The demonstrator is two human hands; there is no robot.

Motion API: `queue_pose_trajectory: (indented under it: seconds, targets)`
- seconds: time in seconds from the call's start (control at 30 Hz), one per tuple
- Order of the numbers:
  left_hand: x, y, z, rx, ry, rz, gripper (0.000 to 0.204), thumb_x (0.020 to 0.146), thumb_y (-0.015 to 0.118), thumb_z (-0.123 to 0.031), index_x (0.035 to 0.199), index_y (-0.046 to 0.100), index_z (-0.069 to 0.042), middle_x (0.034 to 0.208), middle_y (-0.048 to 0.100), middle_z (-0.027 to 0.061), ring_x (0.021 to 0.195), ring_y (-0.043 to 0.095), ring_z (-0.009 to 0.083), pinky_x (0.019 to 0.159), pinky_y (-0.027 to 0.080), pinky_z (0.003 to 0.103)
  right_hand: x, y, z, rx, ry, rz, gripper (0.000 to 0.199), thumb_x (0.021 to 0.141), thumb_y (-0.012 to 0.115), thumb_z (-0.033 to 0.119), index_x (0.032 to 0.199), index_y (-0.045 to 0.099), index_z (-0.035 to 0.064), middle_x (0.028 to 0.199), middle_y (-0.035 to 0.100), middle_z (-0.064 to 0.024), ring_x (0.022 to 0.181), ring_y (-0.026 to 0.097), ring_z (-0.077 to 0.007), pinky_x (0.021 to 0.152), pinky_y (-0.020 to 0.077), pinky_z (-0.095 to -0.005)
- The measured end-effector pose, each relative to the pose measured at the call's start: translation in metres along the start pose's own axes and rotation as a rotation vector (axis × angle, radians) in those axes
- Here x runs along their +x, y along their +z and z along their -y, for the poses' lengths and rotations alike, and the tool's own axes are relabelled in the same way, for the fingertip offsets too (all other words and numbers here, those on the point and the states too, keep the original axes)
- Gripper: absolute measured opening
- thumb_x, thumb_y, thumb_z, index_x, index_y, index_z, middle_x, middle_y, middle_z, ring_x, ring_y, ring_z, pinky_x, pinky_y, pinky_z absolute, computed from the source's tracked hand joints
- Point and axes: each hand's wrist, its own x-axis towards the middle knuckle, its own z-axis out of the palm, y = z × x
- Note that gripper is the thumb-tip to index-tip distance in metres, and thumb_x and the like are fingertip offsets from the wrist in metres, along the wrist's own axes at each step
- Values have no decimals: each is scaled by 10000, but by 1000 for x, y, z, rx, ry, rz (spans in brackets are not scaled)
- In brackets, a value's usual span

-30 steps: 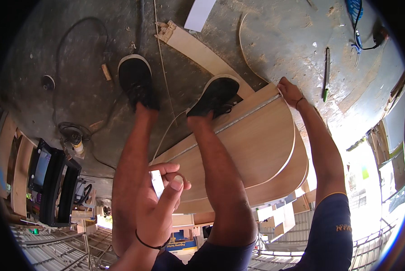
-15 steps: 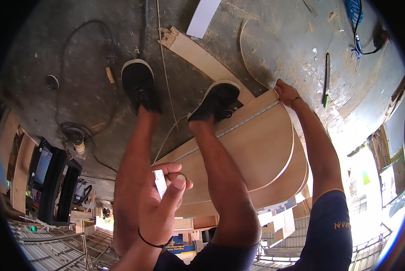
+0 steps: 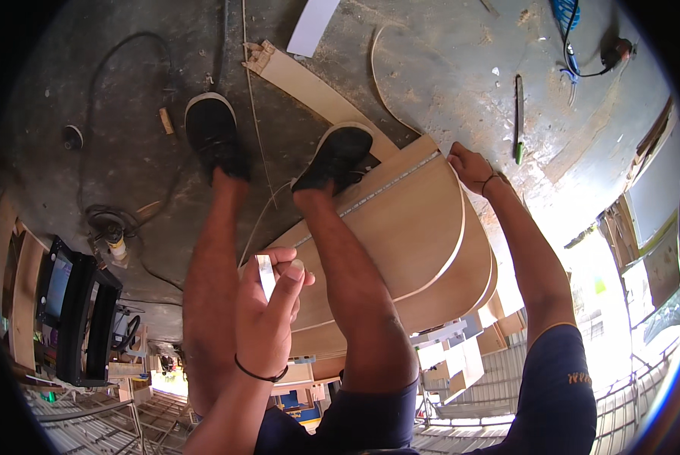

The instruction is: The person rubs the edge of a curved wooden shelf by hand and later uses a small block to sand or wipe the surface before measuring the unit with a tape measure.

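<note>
My left hand (image 3: 273, 290) is closed in front of my shin, a short white strip (image 3: 266, 276) pinched between thumb and fingers. A curved-edge plywood panel (image 3: 404, 227) lies past my right leg, over another rounded panel (image 3: 473, 262). Along its straight far side runs a thin marked measuring strip (image 3: 378, 191), partly hidden by my leg. Just right of the panel's far corner is my right hand (image 3: 473, 168), its fingers curled together and apart from the wood. Whatever those fingers hold, if anything, is hidden. My right shoe (image 3: 332, 155) is beside the panel's far edge.
A pale board (image 3: 310, 87) with a broken end lies beyond my right shoe, near a white strip of board (image 3: 313, 26). A green-handled file (image 3: 519, 121) lies at right. Left are a corded power tool (image 3: 115, 241) and a black case (image 3: 75, 311).
The view has shifted, so the floor and panels appear further left. My right hand has come off the panel's corner, rightward and nearer. My left hand still pinches the white strip.
</note>
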Motion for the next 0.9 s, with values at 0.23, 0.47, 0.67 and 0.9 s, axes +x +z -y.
queue_pose_trajectory:
  seconds: [0.23,0.47,0.67,0.9]
  targets:
    - [0,2,5,-44,-1,18,313,908,585,-236,1101,488,-9,841,571,73,499,339,15,439,252,172,-33,-14,21,-75,14,-28,198,921,440,250,974,466,60,794,599,-249,833,554,-472,718,431,-516]
    - [-1,0,9,-65,-35,23,282,912,587,-189,1106,500,-4,850,593,51,544,365,-4,479,287,149,-79,-3,32,-80,-27,-73,178,922,456,237,962,473,64,752,599,-237,771,561,-474,670,440,-529]
    - [2,0,11,-71,-27,32,273,909,592,-203,1096,508,-23,847,592,48,540,368,-3,475,288,146,-50,-5,17,-146,-12,-131,178,918,461,231,966,459,60,766,595,-263,781,561,-480,668,432,-547]
    - [0,-5,13,-64,-31,32,269,899,604,-224,1075,513,-42,839,590,50,510,359,-1,454,281,152,-84,10,33,-95,42,-173,179,917,454,219,961,445,46,766,590,-284,781,563,-482,673,428,-557]
